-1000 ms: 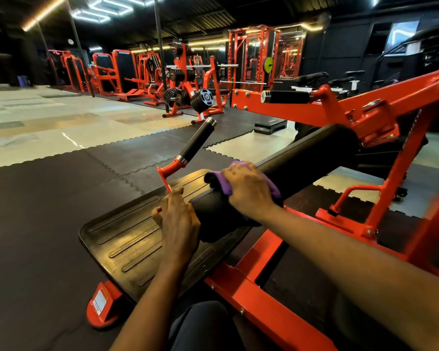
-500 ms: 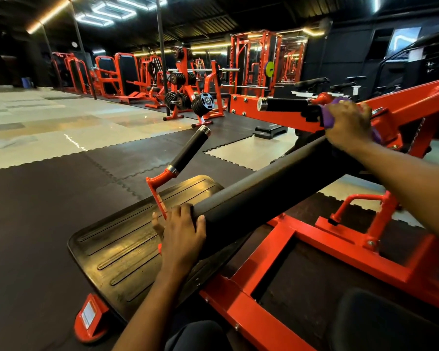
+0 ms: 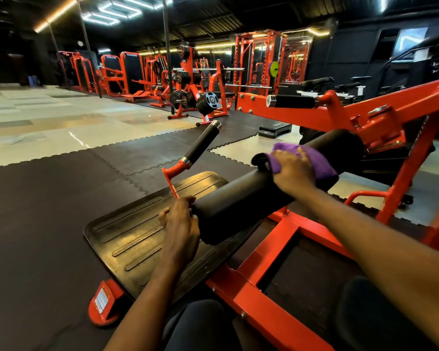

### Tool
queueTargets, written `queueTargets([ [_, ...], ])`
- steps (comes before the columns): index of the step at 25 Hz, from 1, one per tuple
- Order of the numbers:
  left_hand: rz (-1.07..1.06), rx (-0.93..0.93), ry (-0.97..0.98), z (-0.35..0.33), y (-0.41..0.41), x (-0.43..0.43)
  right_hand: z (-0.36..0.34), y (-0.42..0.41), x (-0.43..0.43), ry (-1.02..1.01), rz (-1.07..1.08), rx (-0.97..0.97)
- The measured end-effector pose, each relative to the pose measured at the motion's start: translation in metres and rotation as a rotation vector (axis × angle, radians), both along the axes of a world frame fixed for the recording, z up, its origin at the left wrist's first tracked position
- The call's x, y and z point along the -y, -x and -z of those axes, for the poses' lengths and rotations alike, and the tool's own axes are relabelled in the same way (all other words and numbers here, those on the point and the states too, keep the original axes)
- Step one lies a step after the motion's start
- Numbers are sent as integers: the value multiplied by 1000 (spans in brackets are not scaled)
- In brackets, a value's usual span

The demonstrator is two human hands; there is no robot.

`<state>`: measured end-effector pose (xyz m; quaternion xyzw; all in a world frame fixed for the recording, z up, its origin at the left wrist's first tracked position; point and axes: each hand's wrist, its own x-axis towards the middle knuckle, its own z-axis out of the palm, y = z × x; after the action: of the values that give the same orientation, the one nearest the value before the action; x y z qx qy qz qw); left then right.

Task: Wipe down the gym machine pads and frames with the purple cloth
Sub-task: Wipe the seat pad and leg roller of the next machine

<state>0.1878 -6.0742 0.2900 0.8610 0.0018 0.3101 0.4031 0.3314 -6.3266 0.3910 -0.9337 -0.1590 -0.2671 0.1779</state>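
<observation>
Here the right hand [image 3: 293,171] reaches in from 4 o'clock on a nearly straight forearm and lies palm-down at about 3 o'clock. Its fingers and thumb curve over the purple cloth [image 3: 323,166], clamping it against the top of the black roller pad [image 3: 238,203]. The cloth sits bunched on the far half of the pad, spilling past the knuckles towards 2 o'clock.

The left hand [image 3: 179,224] comes up from 6 o'clock, wrist straight, and sits against the near end of the pad. Its fingers are curled beside the thin orange post there. Whether they actually clasp the post or the pad's edge cannot be told.

The ribbed black footplate [image 3: 127,239] lies under that hand and out to 8 o'clock, with an orange foot [image 3: 104,304] at its lower corner. A black-gripped handle [image 3: 203,143] angles up at 12 o'clock from the same orange post. The orange frame [image 3: 261,264] runs beneath the pad from 5 o'clock, and its upper arm crosses at 2 o'clock, carrying a second handle [image 3: 292,101] just above the cloth. Farther off, weight plates [image 3: 208,102] stand at 12 o'clock, a power rack [image 3: 260,59] at 1 o'clock, and a low black step [image 3: 275,129] beyond the pad.
</observation>
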Motion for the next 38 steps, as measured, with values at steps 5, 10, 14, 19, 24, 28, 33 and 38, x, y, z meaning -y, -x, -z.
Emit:
queueTargets([
  [5, -32, 5, 61, -1, 16, -21, 60, 70, -105, -20, -151, 48],
  [10, -22, 17, 58, -8, -1, -11, 73, 78, -109, 59, -341, 132],
  [14, 27, -152, -36, -11, -25, 14, 27, 25, -33, 131, -230, 161],
  [19, -26, -205, -34, -5, -37, 17, -44, -46, 83, 151, 124, 148],
  [24, -73, -121, -129, -3, -23, 24, -84, -77, 106, 6, 242, 81],
  [28, -66, -54, -211, 3, -8, 28, -47, -53, 72, 60, 146, -93],
  [33, 91, -79, -81, 0, 9, 17, -3, 18, -17, 0, 17, -68],
  [38, 122, -51, 230, -27, 25, -9, 42, 104, -114, -155, -216, -82],
])
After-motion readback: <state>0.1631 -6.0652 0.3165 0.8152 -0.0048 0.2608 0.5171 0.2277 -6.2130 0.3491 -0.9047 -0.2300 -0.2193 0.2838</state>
